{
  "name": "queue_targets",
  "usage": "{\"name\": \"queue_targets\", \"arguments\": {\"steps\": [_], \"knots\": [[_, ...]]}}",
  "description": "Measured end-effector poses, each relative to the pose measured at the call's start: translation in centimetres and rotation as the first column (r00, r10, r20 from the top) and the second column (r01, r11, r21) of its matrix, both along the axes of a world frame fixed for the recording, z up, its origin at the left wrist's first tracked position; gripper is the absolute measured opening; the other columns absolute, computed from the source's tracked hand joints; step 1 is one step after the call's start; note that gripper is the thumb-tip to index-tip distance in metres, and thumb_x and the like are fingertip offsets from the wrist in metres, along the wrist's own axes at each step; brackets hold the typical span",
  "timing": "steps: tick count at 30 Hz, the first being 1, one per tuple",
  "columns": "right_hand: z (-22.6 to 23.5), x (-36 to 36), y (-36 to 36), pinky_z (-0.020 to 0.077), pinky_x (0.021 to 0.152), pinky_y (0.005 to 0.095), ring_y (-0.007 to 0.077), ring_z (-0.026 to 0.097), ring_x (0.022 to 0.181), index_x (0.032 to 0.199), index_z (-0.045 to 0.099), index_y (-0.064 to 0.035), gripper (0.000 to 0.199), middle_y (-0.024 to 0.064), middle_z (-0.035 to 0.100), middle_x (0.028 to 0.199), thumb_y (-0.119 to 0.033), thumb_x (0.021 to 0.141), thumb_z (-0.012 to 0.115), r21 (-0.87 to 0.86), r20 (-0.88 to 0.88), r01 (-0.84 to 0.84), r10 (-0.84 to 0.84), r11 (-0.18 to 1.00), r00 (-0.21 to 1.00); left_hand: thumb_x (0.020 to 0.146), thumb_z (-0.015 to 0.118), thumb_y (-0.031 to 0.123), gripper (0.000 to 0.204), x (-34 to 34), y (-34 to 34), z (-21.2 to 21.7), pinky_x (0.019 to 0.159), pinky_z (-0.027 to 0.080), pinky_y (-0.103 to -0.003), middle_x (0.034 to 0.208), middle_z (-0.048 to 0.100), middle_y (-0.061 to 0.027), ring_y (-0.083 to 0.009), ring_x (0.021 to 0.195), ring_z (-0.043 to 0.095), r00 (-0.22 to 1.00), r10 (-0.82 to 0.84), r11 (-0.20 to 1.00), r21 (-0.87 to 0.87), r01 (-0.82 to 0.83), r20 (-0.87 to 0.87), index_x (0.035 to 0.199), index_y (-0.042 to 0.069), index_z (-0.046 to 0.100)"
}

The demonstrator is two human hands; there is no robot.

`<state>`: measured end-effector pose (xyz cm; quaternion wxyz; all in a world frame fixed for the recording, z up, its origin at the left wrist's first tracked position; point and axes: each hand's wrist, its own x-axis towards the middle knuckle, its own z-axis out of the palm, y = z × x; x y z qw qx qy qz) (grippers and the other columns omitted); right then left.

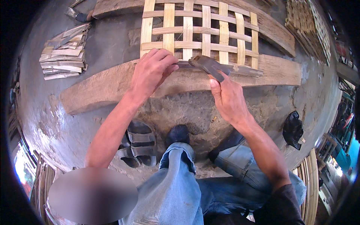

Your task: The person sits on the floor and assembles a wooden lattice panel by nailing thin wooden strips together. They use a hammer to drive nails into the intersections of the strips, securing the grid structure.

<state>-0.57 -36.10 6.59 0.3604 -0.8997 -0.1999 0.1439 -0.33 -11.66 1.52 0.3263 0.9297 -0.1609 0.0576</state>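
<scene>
A lattice of pale woven wooden slats (pixel 206 33) lies across two thick, curved wooden beams, its near edge on the near beam (pixel 108 86). A dark, narrow flat bar (pixel 245 70) runs along that edge on top of the beam. At the lattice's near left corner, my left hand (pixel 152 71) is closed with its fingertips pinched together; what they hold, if anything, is too small to make out. My right hand (pixel 228 95) grips a hammer (pixel 210 66) by its handle. The hammer's metal head is over the bar, to the right of my left fingers.
Short split slats (pixel 63 56) are piled at the left. More woven panels (pixel 309 32) are stacked at the far right. The far beam (pixel 277 35) passes under the lattice. Sandals (pixel 142 140) and a black plastic bag (pixel 293 129) lie on the concrete floor (pixel 187 110).
</scene>
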Motion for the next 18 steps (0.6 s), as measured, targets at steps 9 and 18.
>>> {"name": "queue_targets", "arguments": {"steps": [9, 18], "knots": [[1.1, 0.3, 0.5, 0.0439, 0.06, 0.055, 0.0482, 0.059, 0.073, 0.101, 0.046, -0.0001, 0.022, 0.0256, 0.06, 0.076, -0.022, 0.101, 0.049, -0.014, -0.034, -0.001, 0.0, 1.0, 0.999, 0.079, 0.075, 0.011, 0.015, 0.3, 0.3, -0.5, 0.077, 0.051, -0.04, 0.093, 0.065, -0.0062, -0.0292, 0.09, 0.061, 0.999, -0.037, 0.999, 0.009, 0.038, -0.025, 0.092, 0.007, 0.068], [2.2, 0.5, 1.2, 0.0444, 0.064, 0.0567, 0.048, 0.061, 0.076, 0.104, 0.046, -0.0005, 0.023, 0.0259, 0.062, 0.079, -0.023, 0.102, 0.048, -0.026, -0.014, 0.022, -0.022, 0.999, 1.0, 0.079, 0.074, 0.012, 0.015, 0.5, 0.3, -0.6, 0.075, 0.049, -0.042, 0.09, 0.062, -0.0074, -0.0307, 0.086, 0.059, 0.998, -0.032, 0.999, -0.015, 0.031, -0.06, 0.09, 0.006, 0.066]]}}
